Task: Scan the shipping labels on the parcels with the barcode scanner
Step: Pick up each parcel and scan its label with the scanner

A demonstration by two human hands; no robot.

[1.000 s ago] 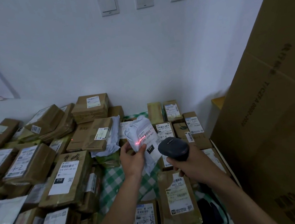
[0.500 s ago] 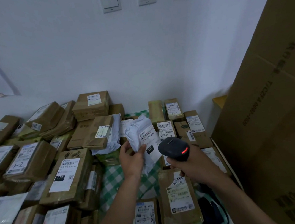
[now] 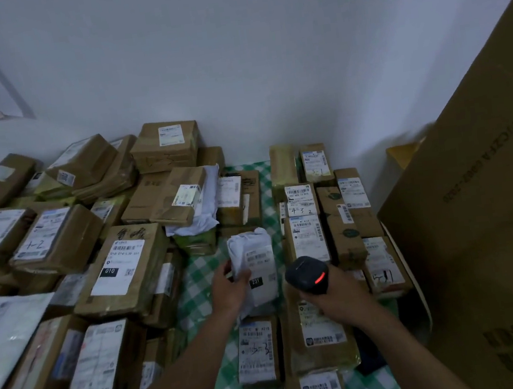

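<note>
White parcel (image 3: 250,259) gripped by left hand (image 3: 231,289); right hand (image 3: 336,301) grips scanner (image 3: 307,275).

Both forearms bare up to the frame's lower edge; left hand (image 3: 228,291) and right hand (image 3: 339,303) bare too.

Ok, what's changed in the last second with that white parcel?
The left hand lowered the white bag parcel toward the checked cloth, still gripping it. The red scan line on its label is gone; a red light on the scanner came on. The right hand still holds the scanner.
</note>
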